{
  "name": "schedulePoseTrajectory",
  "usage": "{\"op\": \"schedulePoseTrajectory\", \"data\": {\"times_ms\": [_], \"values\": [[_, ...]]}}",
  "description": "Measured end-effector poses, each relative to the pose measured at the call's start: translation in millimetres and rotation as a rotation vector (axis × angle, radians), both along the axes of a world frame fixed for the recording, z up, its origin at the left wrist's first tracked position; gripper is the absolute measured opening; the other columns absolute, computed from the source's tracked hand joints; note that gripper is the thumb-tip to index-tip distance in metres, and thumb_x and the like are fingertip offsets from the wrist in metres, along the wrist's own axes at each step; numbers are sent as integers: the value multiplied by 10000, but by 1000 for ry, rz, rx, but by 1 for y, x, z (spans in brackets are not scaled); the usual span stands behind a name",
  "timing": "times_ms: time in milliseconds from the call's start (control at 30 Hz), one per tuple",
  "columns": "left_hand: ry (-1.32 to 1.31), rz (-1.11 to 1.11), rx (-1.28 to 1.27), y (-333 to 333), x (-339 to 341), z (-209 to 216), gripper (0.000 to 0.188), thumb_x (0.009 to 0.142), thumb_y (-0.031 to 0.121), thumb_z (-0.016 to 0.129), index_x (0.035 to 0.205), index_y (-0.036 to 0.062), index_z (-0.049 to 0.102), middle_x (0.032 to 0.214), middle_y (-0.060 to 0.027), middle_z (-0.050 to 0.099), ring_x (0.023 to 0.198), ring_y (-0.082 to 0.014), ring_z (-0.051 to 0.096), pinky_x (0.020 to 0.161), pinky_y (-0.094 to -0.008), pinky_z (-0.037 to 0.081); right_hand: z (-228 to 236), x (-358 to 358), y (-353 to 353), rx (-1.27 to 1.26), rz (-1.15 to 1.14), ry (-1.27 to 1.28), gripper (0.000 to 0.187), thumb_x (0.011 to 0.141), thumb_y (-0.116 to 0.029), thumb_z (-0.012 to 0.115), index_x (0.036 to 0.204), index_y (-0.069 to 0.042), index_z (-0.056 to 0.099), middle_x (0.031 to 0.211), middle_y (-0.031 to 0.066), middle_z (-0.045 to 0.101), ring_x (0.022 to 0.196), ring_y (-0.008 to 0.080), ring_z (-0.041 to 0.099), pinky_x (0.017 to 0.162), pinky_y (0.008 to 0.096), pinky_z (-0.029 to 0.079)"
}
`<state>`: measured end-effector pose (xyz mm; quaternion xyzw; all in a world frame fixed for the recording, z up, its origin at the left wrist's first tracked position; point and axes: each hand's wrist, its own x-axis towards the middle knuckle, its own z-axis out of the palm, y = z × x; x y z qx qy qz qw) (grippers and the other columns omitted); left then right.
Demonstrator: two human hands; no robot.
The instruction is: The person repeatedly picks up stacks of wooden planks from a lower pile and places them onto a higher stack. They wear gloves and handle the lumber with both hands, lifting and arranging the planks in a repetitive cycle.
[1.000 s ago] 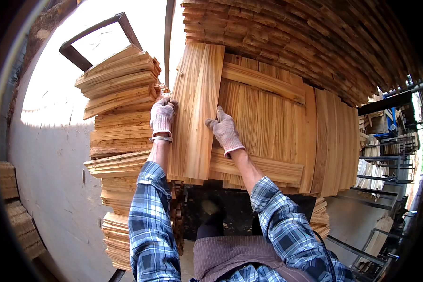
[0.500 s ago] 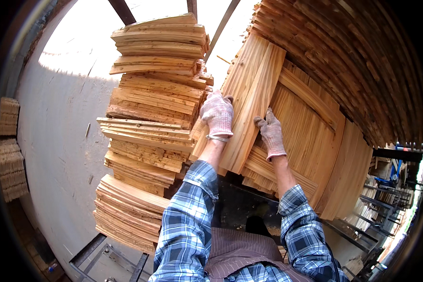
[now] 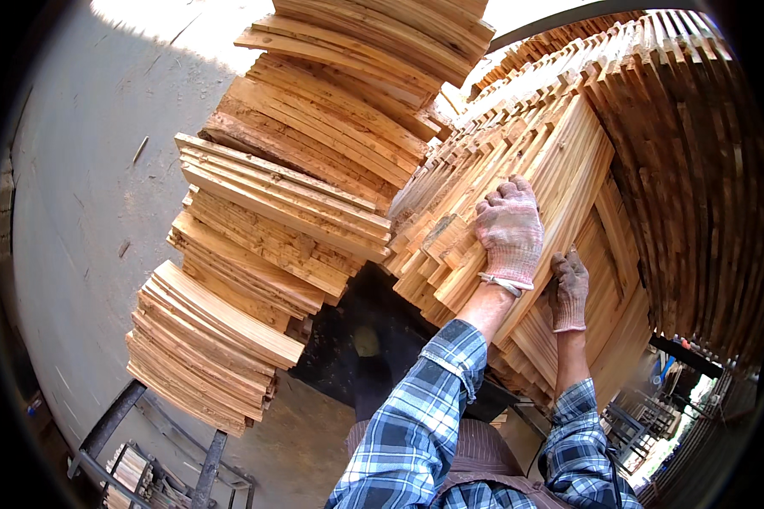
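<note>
My left hand [image 3: 511,231], in a pale knitted glove, has its fingers curled over the near edges of thin wooden boards [image 3: 560,182] in the stack at right of centre. My right hand [image 3: 569,290], gloved too, is lower and further right, closed against the side of the same boards; its fingertips are partly hidden. The boards lean in a stepped row, their ends fanning out to the left. Behind the right hand lie more flat boards [image 3: 607,246] with a smooth grain.
A tall pile of rough planks [image 3: 289,229] rises at left on a dark metal frame [image 3: 115,428]. Another dense stack of board edges [image 3: 688,195] curves along the right. Wood chips dot the grey floor [image 3: 85,254]. Further racks [image 3: 645,424] stand at lower right.
The view has turned and tilted, so the left pile looms larger. Both hands now sit further right in the picture. The left hand's boards now show their stepped ends.
</note>
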<state>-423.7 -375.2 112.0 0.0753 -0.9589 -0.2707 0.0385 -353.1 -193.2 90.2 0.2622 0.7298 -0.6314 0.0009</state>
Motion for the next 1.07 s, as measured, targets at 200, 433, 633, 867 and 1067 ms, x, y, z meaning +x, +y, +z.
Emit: {"op": "schedulePoseTrajectory", "data": {"times_ms": [200,433,633,867,1067], "values": [[-10,13,-29,-3,-3,2,237,854,212,604,1031,67,539,857,-65,600,779,-198,644,652,-336,523,33,-6,-28,-106,38,-58,292,898,-95,666,1145,41,587,895,15,616,749,83,596,663,234,514],[-65,61,-74,0,-1,5,233,845,219,604,1027,80,560,849,-50,597,761,-185,646,597,-329,520,29,-6,-27,43,84,-13,122,928,-145,629,935,-26,603,811,-4,564,695,83,546,602,230,457],[-75,64,97,9,-1,5,367,822,196,614,1162,72,553,945,-94,619,788,-209,647,638,-358,536,3,-7,13,49,156,-124,219,920,-220,622,1018,-26,595,752,35,585,521,143,535,410,310,401],[318,459,266,-52,207,-35,850,802,609,610,1404,35,440,1161,-140,669,759,-236,721,496,-240,583,-40,-34,31,-77,264,102,393,883,-277,668,1183,-34,596,953,111,644,789,220,634,602,356,524],[-120,889,298,-80,494,-175,887,792,448,768,1466,47,353,1319,-182,580,1026,-272,680,798,-364,572,14,22,-1,37,407,3,664,874,-230,704,1457,-83,421,1187,85,659,846,121,648,634,237,494]]}}
